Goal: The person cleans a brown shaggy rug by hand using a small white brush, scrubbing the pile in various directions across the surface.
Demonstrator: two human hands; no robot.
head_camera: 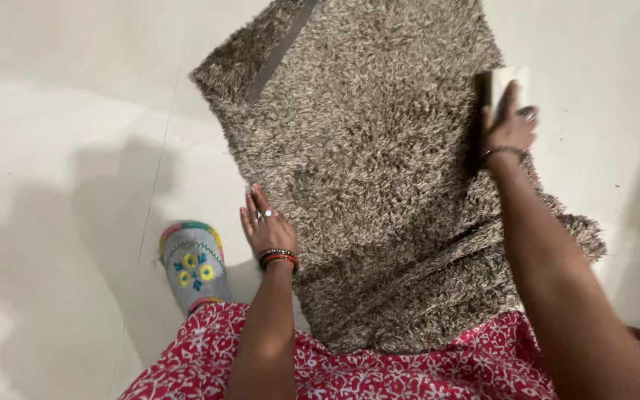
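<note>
Head view: a shaggy brown rug [379,170] is gripped at both edges — left hand [267,226] fingers flat together, right hand [510,126] fingers clamped on its turned-up edge — above a pale floor [61,148].

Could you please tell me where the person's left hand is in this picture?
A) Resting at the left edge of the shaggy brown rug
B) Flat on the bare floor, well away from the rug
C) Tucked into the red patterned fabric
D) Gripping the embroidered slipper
A: the left hand lies at the left edge of the shaggy rug, while the slipper sits apart on the floor.
</note>
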